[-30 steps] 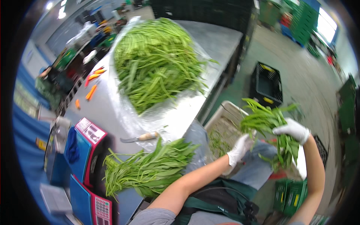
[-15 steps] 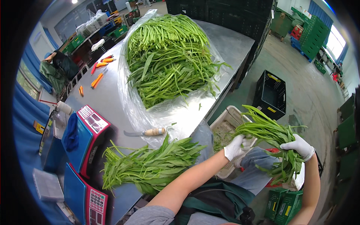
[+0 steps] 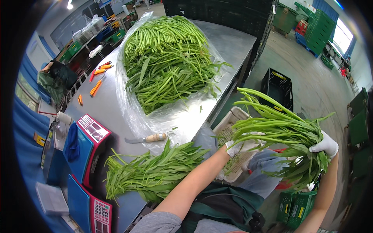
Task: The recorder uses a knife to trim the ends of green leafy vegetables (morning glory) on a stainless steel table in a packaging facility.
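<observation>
A bunch of long-stemmed leafy greens, looking like water spinach (image 3: 283, 130), is held in the air on the right, stems to the left and leaves hanging. My white-gloved right hand (image 3: 326, 146) is closed around its leafy end. My gloved left hand (image 3: 241, 146) grips it from below by the stems, which partly cover the fingers. Another bunch of greens (image 3: 155, 171) lies on the near part of the metal table. Beyond it lies a curved knife with a wooden handle (image 3: 154, 137). A large heap of the same greens (image 3: 169, 66) rests on clear plastic sheeting (image 3: 130, 112).
Two blue-topped scales with red edges (image 3: 86, 145) stand at the left. Orange and red knives (image 3: 96, 86) lie on the far left table. Below my hands is a pale perforated crate (image 3: 229, 124); a black crate (image 3: 276, 87) stands on the floor. A person (image 3: 58, 75) bends at far left.
The held bunch has risen and its stems have fanned out toward the left. My right hand has moved a little right and up; my left has slid slightly left beneath the stems.
</observation>
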A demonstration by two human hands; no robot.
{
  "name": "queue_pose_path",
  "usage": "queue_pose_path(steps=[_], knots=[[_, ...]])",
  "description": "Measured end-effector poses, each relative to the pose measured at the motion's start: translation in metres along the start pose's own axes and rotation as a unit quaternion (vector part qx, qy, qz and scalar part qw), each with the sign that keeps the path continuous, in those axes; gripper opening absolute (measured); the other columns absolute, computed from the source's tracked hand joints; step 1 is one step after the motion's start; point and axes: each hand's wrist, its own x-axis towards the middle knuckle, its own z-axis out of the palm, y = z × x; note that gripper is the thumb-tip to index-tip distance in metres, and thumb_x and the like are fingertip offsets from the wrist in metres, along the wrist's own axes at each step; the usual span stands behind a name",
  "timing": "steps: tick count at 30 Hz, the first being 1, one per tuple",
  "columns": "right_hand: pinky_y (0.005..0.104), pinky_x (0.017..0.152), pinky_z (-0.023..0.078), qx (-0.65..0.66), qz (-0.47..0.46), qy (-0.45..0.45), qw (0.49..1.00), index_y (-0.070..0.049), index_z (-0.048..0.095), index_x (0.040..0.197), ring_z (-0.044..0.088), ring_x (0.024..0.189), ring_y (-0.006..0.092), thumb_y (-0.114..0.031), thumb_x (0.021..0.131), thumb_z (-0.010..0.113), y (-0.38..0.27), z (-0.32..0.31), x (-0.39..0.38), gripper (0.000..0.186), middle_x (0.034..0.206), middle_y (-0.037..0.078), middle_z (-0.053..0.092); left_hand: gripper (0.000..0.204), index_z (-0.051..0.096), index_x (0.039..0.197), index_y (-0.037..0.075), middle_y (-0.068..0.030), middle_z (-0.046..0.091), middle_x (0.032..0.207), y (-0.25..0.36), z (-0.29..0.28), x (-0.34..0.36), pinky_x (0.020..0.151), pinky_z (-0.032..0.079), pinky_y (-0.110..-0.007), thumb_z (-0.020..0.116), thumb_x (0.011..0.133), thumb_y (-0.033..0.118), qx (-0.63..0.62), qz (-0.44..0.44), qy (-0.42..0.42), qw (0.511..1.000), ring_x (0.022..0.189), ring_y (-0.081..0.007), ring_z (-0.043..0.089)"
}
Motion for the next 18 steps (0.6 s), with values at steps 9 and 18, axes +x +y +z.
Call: queue_pose_path(steps=[9,18], knots=[[0.0287,0.089,0.046,-0.102,0.070,0.001,0.992,0.001,0.050,0.125,0.056,0.097,0.0114,-0.005,0.072,0.073,0.025,-0.035,0.021,0.058,0.113,0.006,0.061,0.049,0.048,0.129,0.006,-0.0166,0.058,0.119,0.033,0.077,0.009,0.088,0.050,-0.043,0.049,0.093,0.038,-0.231,-0.012,0.083,0.969,0.103,-0.0292,0.060],[0.0295,0.085,0.048,-0.089,0.129,0.053,0.986,0.004,0.050,0.123,0.060,0.091,0.0129,-0.002,0.070,0.071,0.034,-0.059,-0.004,0.057,0.108,0.009,0.063,0.050,0.046,0.131,0.005,-0.0149,0.060,0.114,0.032,0.052,-0.002,0.076,0.052,-0.038,0.050,0.090,0.034,-0.402,-0.030,0.050,0.914,0.092,-0.0222,0.062]])
